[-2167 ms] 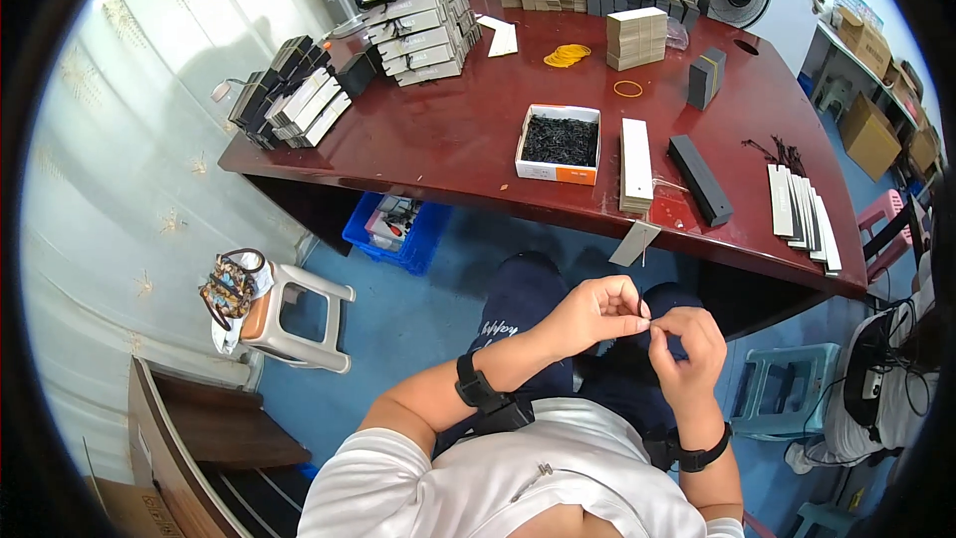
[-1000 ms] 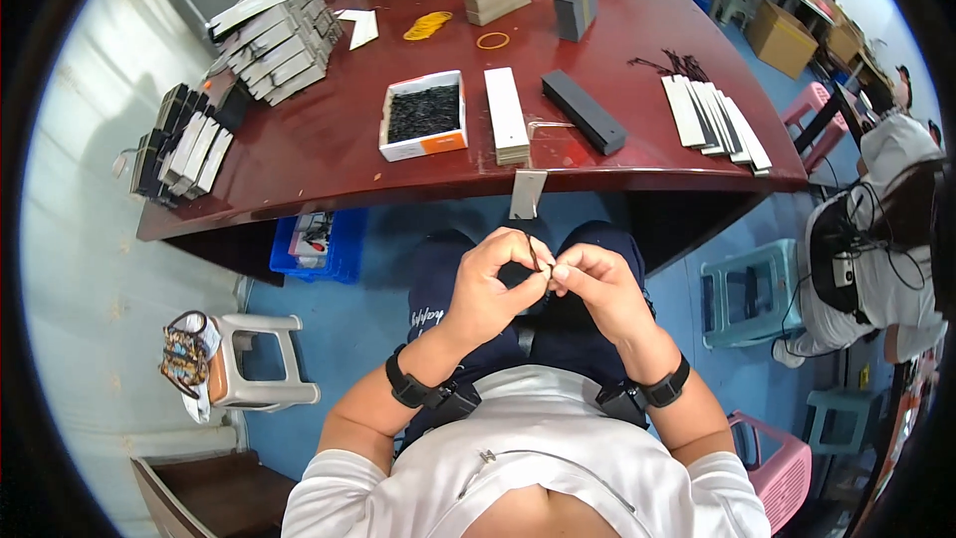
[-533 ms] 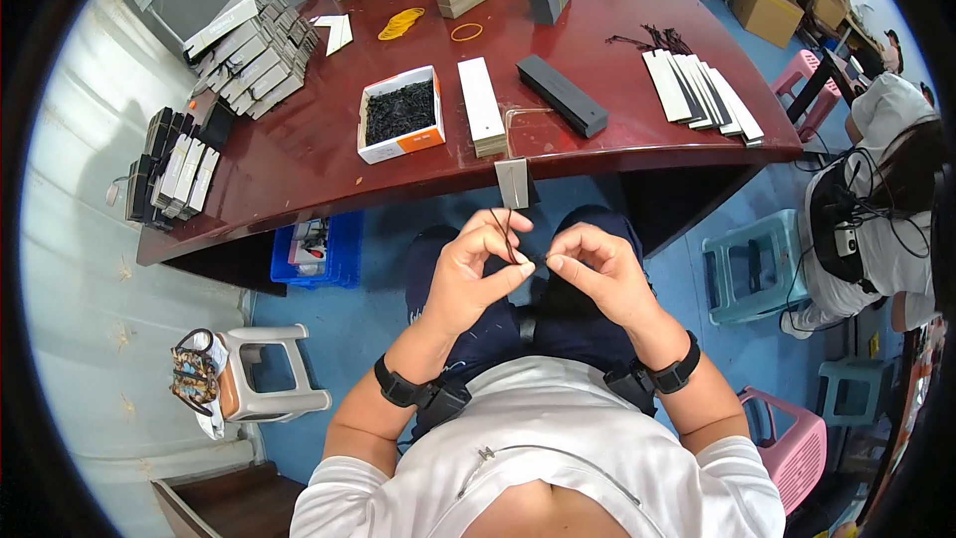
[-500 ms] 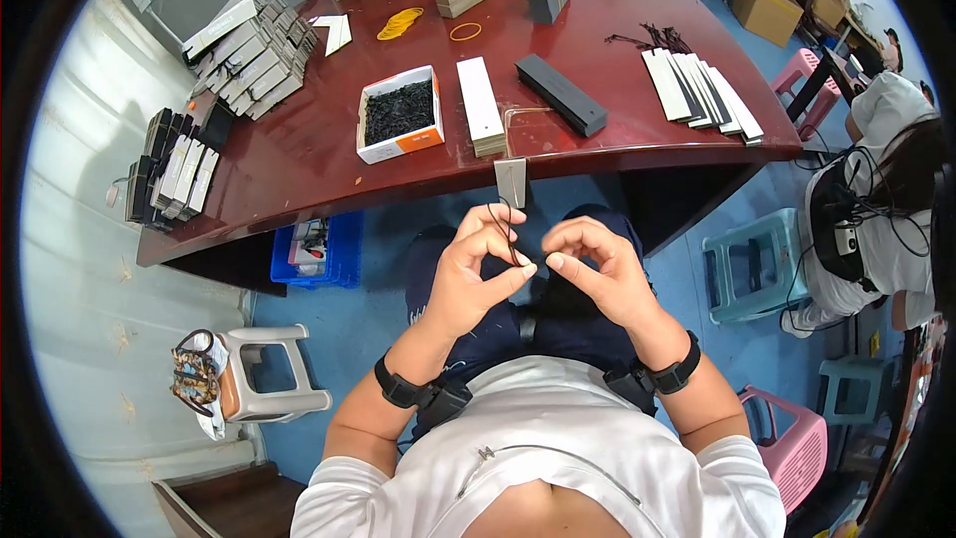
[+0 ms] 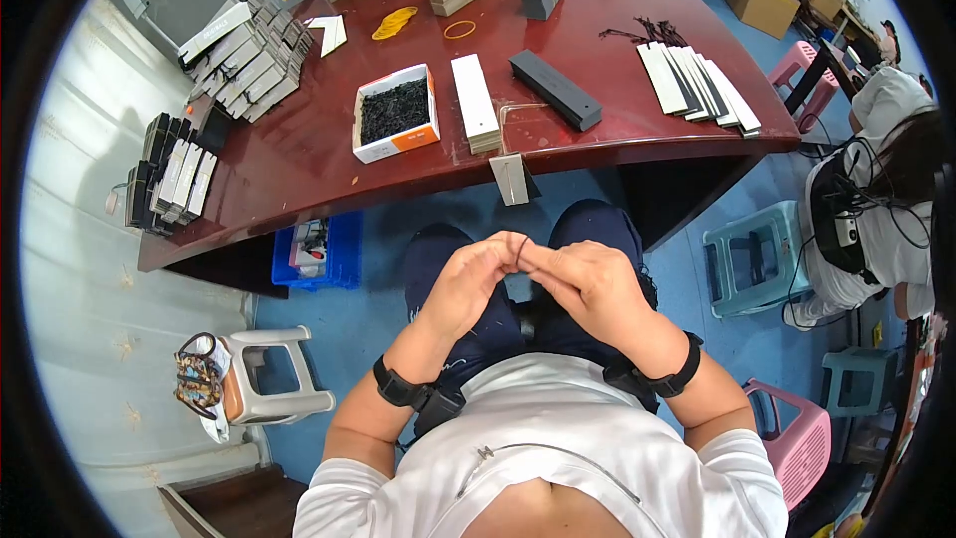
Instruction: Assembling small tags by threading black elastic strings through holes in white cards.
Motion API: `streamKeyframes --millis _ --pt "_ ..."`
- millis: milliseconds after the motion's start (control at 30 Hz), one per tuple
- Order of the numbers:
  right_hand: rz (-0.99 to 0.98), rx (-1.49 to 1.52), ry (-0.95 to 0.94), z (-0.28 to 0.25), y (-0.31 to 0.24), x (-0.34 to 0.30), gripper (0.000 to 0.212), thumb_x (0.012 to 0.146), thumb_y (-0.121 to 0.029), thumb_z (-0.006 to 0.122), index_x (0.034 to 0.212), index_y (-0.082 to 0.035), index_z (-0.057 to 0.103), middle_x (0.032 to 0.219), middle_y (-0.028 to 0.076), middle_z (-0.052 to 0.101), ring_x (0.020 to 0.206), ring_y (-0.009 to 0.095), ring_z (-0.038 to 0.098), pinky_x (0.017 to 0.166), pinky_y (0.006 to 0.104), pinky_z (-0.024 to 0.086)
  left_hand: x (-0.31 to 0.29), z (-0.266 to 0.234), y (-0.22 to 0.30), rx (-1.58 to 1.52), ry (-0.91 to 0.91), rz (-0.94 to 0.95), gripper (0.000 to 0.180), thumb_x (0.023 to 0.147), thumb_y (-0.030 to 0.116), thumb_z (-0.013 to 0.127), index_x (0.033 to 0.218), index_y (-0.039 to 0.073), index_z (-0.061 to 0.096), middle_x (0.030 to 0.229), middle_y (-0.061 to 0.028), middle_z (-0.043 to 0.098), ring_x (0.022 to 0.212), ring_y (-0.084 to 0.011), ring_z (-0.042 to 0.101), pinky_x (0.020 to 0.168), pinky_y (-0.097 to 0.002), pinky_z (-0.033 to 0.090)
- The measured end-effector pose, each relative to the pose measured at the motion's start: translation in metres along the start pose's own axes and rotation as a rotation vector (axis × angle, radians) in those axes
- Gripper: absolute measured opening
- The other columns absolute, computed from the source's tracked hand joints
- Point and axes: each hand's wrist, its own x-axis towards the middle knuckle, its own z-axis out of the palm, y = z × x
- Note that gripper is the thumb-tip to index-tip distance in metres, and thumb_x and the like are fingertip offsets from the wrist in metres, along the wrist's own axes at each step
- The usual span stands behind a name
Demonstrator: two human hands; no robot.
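My left hand [image 5: 466, 284] and my right hand [image 5: 596, 284] meet above my lap, just off the table's near edge. Their fingertips press together around a thin black cord [image 5: 521, 251]; most of it is hidden by the fingers. Ahead of them, a small plate [image 5: 509, 181] hangs off the table edge. On the table is an open white-and-orange box [image 5: 430, 130] full of tangled black cords. Beside it lie a stack of long white cards [image 5: 474, 100] and a dark grey stack [image 5: 556, 90].
Fanned white and black cards with cords [image 5: 692, 90] lie at the right of the red table [image 5: 329, 154]. Yellow rubber bands [image 5: 395, 23] and banded blocks sit farther back. Card stacks [image 5: 244, 65] fill the left. A person [image 5: 871, 199] sits to the right near stools [image 5: 757, 259].
My hands have come together; the right fingers now meet the left at the cord. The cord loop that stood above my left fingers is now mostly hidden.
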Motion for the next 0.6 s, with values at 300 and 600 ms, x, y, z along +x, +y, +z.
streamKeyframes --millis 300,600 --pt "0.042 -0.023 0.004 0.0 0.003 -0.006 0.029 0.077 -0.004 0.066 0.106 -0.007 0.065 0.077 0.012 0.065 0.067 0.029 0.063 0.065 0.0347 0.049 -0.002 0.005 -0.002 0.285 0.164 -0.038 0.048 0.101 0.036 0.033 0.094 -0.001 0.063 0.1 -0.0095 0.063 0.091 -0.0159 0.058 0.086 -0.0292 0.044" --pt "0.106 -0.013 -0.055 -0.009 0.005 -0.006 0.021 0.078 -0.008 0.068 0.098 -0.004 0.066 0.078 0.012 0.066 0.07 0.028 0.063 0.066 0.0355 0.049 -0.003 0.002 0.005 0.813 0.223 0.135 0.055 0.102 0.039 0.026 0.113 0.0 0.063 0.085 -0.002 0.055 0.079 -0.0117 0.051 0.077 -0.025 0.043"
